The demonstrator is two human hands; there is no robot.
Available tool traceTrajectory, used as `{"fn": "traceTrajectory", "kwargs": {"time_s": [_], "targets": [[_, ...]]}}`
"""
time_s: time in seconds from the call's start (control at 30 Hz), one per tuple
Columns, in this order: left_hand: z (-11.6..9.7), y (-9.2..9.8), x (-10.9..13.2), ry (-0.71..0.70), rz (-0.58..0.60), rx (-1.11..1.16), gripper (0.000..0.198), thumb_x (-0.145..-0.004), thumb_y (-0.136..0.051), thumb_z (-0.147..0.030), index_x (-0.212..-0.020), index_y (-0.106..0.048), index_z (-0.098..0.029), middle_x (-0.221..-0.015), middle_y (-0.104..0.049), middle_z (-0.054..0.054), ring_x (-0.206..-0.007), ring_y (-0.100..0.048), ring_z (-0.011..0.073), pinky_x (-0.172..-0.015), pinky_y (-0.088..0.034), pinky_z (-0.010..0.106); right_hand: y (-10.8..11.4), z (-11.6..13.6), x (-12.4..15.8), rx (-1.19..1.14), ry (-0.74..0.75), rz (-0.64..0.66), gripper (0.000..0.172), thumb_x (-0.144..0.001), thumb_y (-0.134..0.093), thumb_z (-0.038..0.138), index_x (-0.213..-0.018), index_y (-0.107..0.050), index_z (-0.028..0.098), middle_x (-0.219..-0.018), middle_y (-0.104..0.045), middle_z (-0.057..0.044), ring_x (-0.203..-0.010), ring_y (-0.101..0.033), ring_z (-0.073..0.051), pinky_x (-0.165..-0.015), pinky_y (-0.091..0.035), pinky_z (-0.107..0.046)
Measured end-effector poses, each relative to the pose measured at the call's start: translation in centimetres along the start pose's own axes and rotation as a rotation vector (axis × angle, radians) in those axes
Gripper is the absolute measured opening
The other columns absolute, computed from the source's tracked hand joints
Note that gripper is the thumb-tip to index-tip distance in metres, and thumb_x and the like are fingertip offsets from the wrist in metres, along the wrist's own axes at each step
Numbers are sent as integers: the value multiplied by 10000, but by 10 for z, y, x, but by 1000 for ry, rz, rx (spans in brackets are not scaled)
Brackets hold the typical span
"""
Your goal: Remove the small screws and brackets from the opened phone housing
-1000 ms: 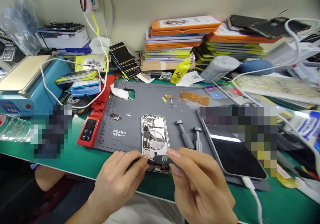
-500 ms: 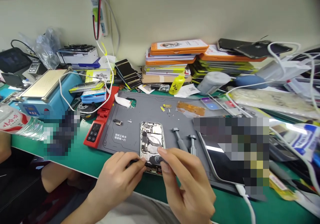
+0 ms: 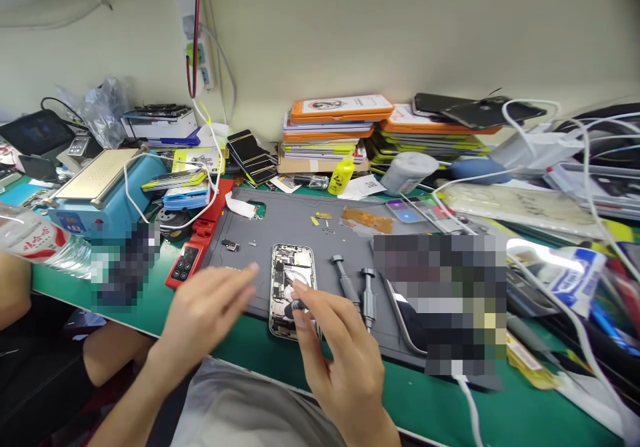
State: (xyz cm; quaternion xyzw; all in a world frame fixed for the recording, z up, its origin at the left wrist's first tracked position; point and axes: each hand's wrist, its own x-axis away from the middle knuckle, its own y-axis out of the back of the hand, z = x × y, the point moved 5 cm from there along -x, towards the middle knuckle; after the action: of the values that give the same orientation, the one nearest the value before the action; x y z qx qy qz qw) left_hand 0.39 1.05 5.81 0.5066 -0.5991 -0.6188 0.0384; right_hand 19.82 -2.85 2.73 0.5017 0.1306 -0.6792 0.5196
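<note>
An opened phone [image 3: 278, 280] lies on the front part of a dark grey work mat, its inner parts bare. Above its lower half, my right hand [image 3: 340, 340] pinches a short dark ribbed tool [image 3: 290, 308] between thumb and fingertips. The exact kind of tool is hard to make out, and the fingers hide part of it. My left hand [image 3: 213, 307] hovers left of the phone, apart from it, fingers stretched out and holding nothing. Two grey screwdrivers [image 3: 369, 294] lie right of the phone. Small metal parts [image 3: 230, 245] rest on the mat to its left.
A red device with buttons [image 3: 186, 264] edges the mat [image 3: 300, 210] on the left. Rightward lies a dark-screened tablet [image 3: 410, 327], partly blurred out, with a white cable. Behind are stacked orange boxes [image 3: 340, 108], a yellow bottle [image 3: 341, 175] and a blue machine [image 3: 100, 214]. Another person's leg shows lower left.
My left hand has come off the phone's lower edge and moved left, its fingers straightening. My right hand still holds the dark tool over the phone. The whole view has shifted slightly.
</note>
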Motion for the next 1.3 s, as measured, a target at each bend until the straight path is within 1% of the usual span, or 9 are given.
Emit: {"fn": "traceTrajectory", "kwargs": {"time_s": [0.07, 0.13, 0.43, 0.67, 0.83, 0.97, 1.1, 1.2, 1.3], "targets": [[20, 10, -15, 64, -58, -161, 172, -1153, -675, -214, -1297, -765, -189, -1131, -818, 59, -1025, -748, 227, -943, -577, 369, 0, 0, 1, 2, -5, -8, 716, -1016, -640, -76, -1677, -544, 183, -1189, -778, -126, -1074, -741, -193, -889, -655, -316], [34, 4, -27, 58, 53, -363, 174, -1155, -666, -248, -1241, -789, -160, -1098, -786, 89, -996, -700, 263, -875, -557, 397, 1, -1, 1, 5, -16, -14, 710, -1018, -646, -72, -1669, -555, 194, -1201, -789, -126, -1068, -751, -191, -886, -660, -312], [40, -37, -43, 27, 298, -289, 252, -1087, -618, -33, -903, -730, -165, -953, -718, 84, -888, -628, 263, -750, -453, 374, 3, -5, 3, 20, -124, -27, 677, -1043, -650, -5, -1659, -571, 263, -1279, -826, -110, -1022, -810, -205, -820, -700, -308], [20, -30, -31, 212, 241, 19, 133, -1138, -581, -198, -1022, -644, -215, -941, -728, 18, -873, -702, 215, -765, -524, 314, 0, -3, 4, 25, -84, 21, 678, -1065, -648, 38, -1695, -523, 254, -1288, -823, -124, -1084, -827, -234, -855, -722, -329], [-2, -30, 7, 404, 208, 296, 362, -1223, -352, -264, -926, -557, -234, -725, -645, -56, -603, -614, 124, -591, -495, 221, -4, -4, 5, 19, -88, 43, 688, -1085, -640, 70, -1726, -456, 241, -1312, -817, -137, -1069, -842, -236, -837, -733, -328], [-3, -41, 29, 650, 155, 767, 365, -1154, -620, -450, -891, -677, -203, -737, -680, -23, -653, -610, 130, -612, -498, 221, -2, -3, 7, 11, -106, 20, 630, -1079, -671, 88, -1668, -511, 241, -1204, -835, -114, -944, -844, -215, -748, -720, -307], [4, -43, 32, 717, 23, 960, 300, -997, -859, -432, -834, -824, -183, -783, -788, 38, -687, -693, 149, -638, -553, 230, 7, -7, 7, -190, -310, -149, 435, -1072, -687, 110, -1473, -650, 274, -1064, -841, -65, -838, -840, -195, -673, -696, -276], [6, -47, 34, 791, 12, 1121, 235, -947, -907, -418, -887, -906, -191, -824, -856, 77, -681, -763, 170, -602, -590, 227, 8, -13, 10, -413, -493, -298, 480, -1107, -661, 162, -1555, -595, 321, -1055, -843, -53, -828, -829, -178, -611, -660, -246], [6, -49, 35, 822, 21, 1189, 200, -962, -886, -400, -956, -942, -208, -885, -892, 98, -708, -816, 190, -588, -621, 224, 2, -14, 17, -477, -606, -312, 516, -1135, -636, 223, -1633, -541, 320, -1085, -844, -66, -876, -834, -192, -650, -674, -282]]}}
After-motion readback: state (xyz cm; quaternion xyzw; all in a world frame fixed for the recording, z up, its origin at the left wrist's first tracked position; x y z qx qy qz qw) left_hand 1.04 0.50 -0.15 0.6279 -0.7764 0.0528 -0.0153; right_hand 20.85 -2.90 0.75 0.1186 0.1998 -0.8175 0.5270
